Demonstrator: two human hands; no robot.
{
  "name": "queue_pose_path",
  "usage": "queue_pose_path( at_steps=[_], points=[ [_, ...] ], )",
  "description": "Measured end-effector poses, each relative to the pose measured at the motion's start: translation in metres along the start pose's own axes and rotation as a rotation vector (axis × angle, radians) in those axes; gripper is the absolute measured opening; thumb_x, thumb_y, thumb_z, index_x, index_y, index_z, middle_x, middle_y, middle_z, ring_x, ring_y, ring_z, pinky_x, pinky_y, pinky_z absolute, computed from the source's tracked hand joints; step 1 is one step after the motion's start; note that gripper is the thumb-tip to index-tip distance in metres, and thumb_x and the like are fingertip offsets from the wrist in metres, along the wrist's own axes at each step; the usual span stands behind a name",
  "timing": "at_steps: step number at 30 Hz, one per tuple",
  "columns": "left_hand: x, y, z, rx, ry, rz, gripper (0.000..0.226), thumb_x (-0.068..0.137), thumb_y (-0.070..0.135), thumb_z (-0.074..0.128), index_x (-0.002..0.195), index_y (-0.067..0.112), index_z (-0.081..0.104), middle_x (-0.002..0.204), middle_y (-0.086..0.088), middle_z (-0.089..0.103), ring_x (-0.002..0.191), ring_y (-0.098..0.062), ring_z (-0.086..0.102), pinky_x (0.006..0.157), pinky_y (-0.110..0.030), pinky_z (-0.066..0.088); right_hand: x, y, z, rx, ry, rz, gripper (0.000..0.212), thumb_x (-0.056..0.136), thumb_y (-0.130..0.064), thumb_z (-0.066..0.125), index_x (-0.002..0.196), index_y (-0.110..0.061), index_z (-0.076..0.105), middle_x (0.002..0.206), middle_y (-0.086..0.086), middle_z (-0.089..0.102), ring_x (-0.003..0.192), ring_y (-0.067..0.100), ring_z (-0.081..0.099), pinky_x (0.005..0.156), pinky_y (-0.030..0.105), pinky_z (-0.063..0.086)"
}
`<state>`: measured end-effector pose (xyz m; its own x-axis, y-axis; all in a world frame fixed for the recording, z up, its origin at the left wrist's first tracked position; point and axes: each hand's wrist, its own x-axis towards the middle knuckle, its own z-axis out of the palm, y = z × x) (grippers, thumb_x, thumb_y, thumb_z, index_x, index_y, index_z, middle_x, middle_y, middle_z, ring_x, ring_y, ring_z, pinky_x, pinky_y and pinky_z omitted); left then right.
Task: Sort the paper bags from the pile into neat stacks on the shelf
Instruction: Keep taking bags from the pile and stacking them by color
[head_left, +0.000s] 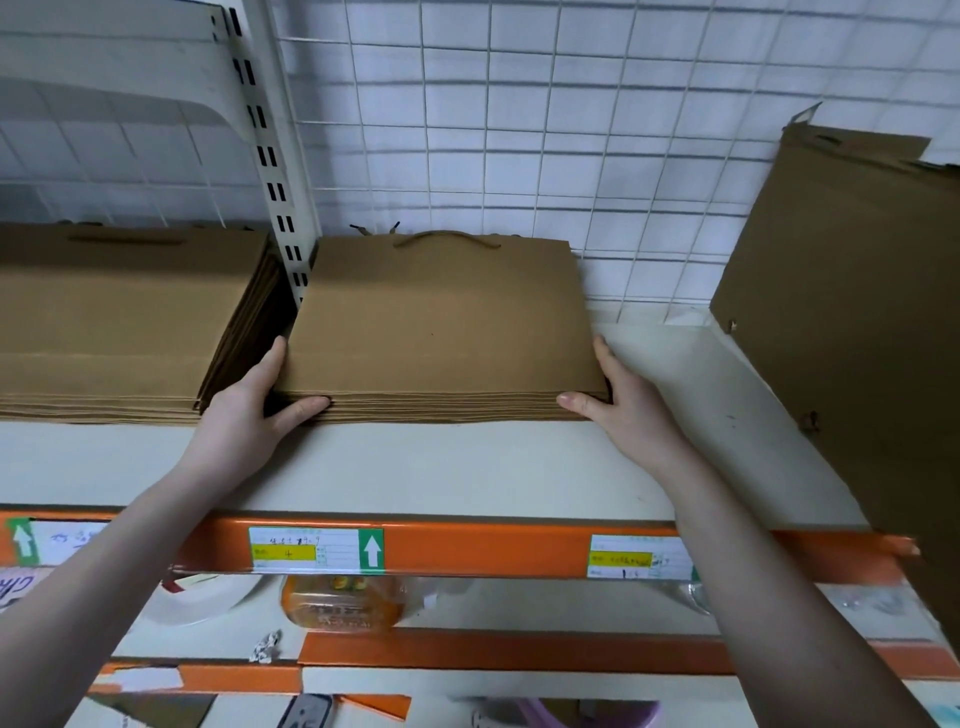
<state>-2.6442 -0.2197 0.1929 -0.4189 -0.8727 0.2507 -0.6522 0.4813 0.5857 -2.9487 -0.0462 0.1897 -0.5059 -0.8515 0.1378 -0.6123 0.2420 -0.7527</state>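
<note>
Both forearms reach over the orange shelf beam (467, 545). Left hand (249, 410) and right hand (618, 400) bracket the middle stack of paper bags (441, 322) on the shelf (441, 462), fingers straight along its sides, thumbs pressed to the front edge, nothing gripped. Risks: uneven squeeze could skew or fan the layers; a push left would jam the stack into the neighbouring stack (119, 322). Handle (447, 239) may snag the wire grid (493, 130). Stack's rear edge hidden; leaning bags (852, 291) right of the stack are cut off; lower shelf items blurred.
</note>
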Motion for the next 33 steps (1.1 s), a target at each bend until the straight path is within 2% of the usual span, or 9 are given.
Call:
queue_pose_path(
  at_steps=[6, 11, 16, 23, 28, 33],
  points=[
    [-0.004, 0.004, -0.002, 0.016, -0.016, 0.003, 0.087, 0.079, 0.032, 0.071, 0.149, 0.016, 0.023, 0.148, -0.01, 0.038, 0.135, -0.029, 0.036, 0.106, -0.034, 0.03, 0.002, 0.005, -0.001, 0.043, -0.006, 0.039, 0.103, 0.072, -0.028, 0.08, 0.151, -0.02, 0.014, 0.15, -0.002, 0.033, 0.136, 0.014, 0.034, 0.112, 0.034, 0.03],
    [-0.003, 0.003, -0.002, 0.042, -0.035, -0.005, 0.1, 0.071, 0.025, 0.081, 0.15, 0.017, 0.02, 0.146, -0.011, 0.041, 0.132, -0.031, 0.039, 0.105, -0.035, 0.032, 0.001, 0.007, 0.0, 0.0, -0.016, 0.037, 0.11, 0.07, -0.018, 0.082, 0.151, -0.02, 0.009, 0.149, -0.002, 0.036, 0.133, 0.015, 0.037, 0.105, 0.022, 0.029],
    [0.0, 0.0, -0.001, 0.055, -0.011, -0.005, 0.1, 0.07, 0.023, 0.082, 0.149, 0.016, 0.023, 0.146, -0.01, 0.04, 0.133, -0.03, 0.038, 0.104, -0.033, 0.03, 0.001, 0.009, -0.001, 0.012, 0.019, 0.023, 0.105, 0.069, -0.014, 0.082, 0.151, -0.021, 0.017, 0.143, -0.007, 0.044, 0.128, 0.009, 0.043, 0.095, 0.015, 0.031],
    [0.002, 0.002, -0.001, 0.083, -0.014, 0.02, 0.097, 0.071, 0.025, 0.08, 0.149, 0.014, 0.023, 0.144, -0.014, 0.042, 0.132, -0.032, 0.039, 0.103, -0.033, 0.031, 0.005, 0.011, -0.001, -0.001, 0.036, 0.006, 0.101, 0.068, -0.016, 0.083, 0.149, -0.021, 0.024, 0.138, -0.006, 0.051, 0.123, 0.009, 0.048, 0.096, 0.019, 0.036],
    [-0.001, 0.001, -0.002, 0.08, 0.003, 0.028, 0.098, 0.07, 0.024, 0.081, 0.149, 0.014, 0.024, 0.144, -0.014, 0.042, 0.131, -0.032, 0.041, 0.103, -0.034, 0.032, 0.002, 0.009, 0.003, -0.051, 0.062, 0.037, 0.103, 0.07, -0.02, 0.082, 0.15, -0.014, 0.018, 0.145, 0.003, 0.042, 0.131, 0.017, 0.041, 0.104, 0.026, 0.035],
    [-0.002, 0.001, -0.001, 0.068, 0.015, 0.045, 0.098, 0.07, 0.02, 0.081, 0.149, 0.011, 0.024, 0.143, -0.015, 0.043, 0.128, -0.033, 0.044, 0.103, -0.035, 0.034, -0.001, 0.005, 0.005, -0.111, 0.088, 0.044, 0.101, 0.071, -0.022, 0.081, 0.15, -0.012, 0.019, 0.147, 0.006, 0.04, 0.133, 0.021, 0.039, 0.106, 0.028, 0.034]
  ],
)
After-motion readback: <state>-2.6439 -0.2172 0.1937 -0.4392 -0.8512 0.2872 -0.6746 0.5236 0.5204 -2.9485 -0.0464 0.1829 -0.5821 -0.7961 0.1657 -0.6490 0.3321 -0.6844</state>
